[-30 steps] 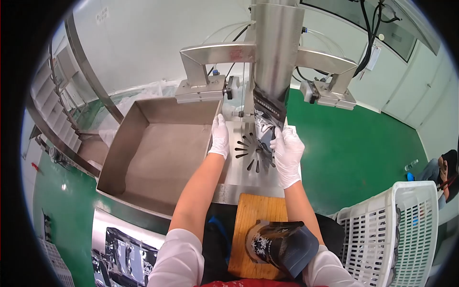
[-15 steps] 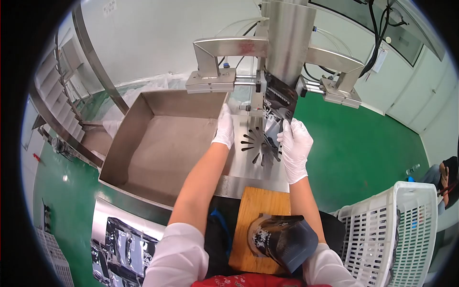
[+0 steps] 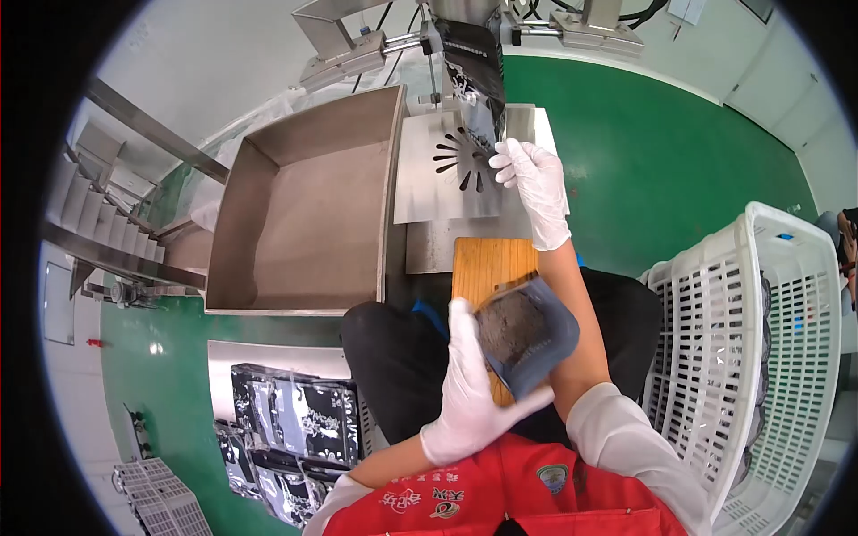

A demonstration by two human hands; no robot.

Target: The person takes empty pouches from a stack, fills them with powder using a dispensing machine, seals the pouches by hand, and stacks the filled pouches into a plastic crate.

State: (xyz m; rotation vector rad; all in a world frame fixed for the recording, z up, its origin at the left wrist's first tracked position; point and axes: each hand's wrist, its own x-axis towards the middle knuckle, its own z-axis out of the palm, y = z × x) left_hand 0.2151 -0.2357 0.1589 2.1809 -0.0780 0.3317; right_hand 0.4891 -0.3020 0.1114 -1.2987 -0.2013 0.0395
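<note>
My left hand (image 3: 474, 384), in a white glove, is spread around the near-left side of an open dark pouch (image 3: 527, 330), fingers stretched out. Brown powder shows inside the pouch, which stands over a wooden board (image 3: 487, 259) between my knees. A firm grip on it cannot be made out. Farther off, my gloved right hand (image 3: 534, 183) has its fingers loosely bent and apart, beside the lower end of a second printed black pouch (image 3: 478, 85). That pouch hangs from the steel filling spout (image 3: 465, 9), above a slotted metal plate (image 3: 420, 192).
Left of the plate stands a deep steel tray (image 3: 393, 179). Printed black packs (image 3: 308, 415) lie in a pile at lower left. On my right is a tall white slotted crate (image 3: 697, 348) with dark packs inside. Clamp arms (image 3: 594, 36) flank the spout.
My left hand has come back from the tray's edge to the powder-filled pouch. My right hand has eased off the hanging pouch. The view has tilted downward.
</note>
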